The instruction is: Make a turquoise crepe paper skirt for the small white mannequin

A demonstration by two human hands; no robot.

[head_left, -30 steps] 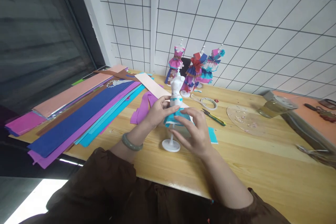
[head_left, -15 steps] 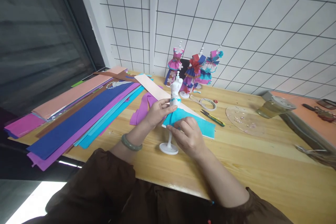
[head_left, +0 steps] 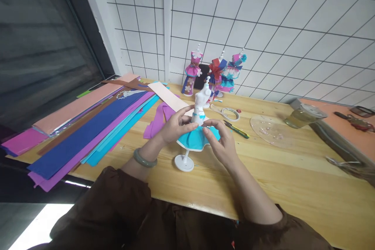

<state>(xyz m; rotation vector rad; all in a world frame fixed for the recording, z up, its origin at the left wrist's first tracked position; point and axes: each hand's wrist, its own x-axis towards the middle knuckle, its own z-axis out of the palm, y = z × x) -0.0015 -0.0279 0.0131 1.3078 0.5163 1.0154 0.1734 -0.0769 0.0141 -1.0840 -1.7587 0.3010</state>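
A small white mannequin (head_left: 202,99) on a round stand leans slightly to the right in front of me. Around its hips lies a turquoise crepe paper strip (head_left: 191,140) with a white lower edge, flaring like a skirt. From the left, my left hand (head_left: 175,127) is closed about the mannequin's hips, its thumb pressing the strip's top edge. On the other side, my right hand (head_left: 222,142) pinches the strip near the top, thumb and index finger close to the mannequin. The back of the strip is hidden.
Several dressed mannequins (head_left: 195,62) stand by the wall. Folded colored papers (head_left: 88,125) cover the left. To the right lie a tape roll (head_left: 230,114), yellow-green thread snips (head_left: 237,129), and a clear plate (head_left: 271,131) with small beads. A lidded cup (head_left: 304,116) stands farther right.
The turquoise strip, stretched out to the right before, now curves around the mannequin. My right hand has moved up to its top edge, and the mannequin tilts more to the right.
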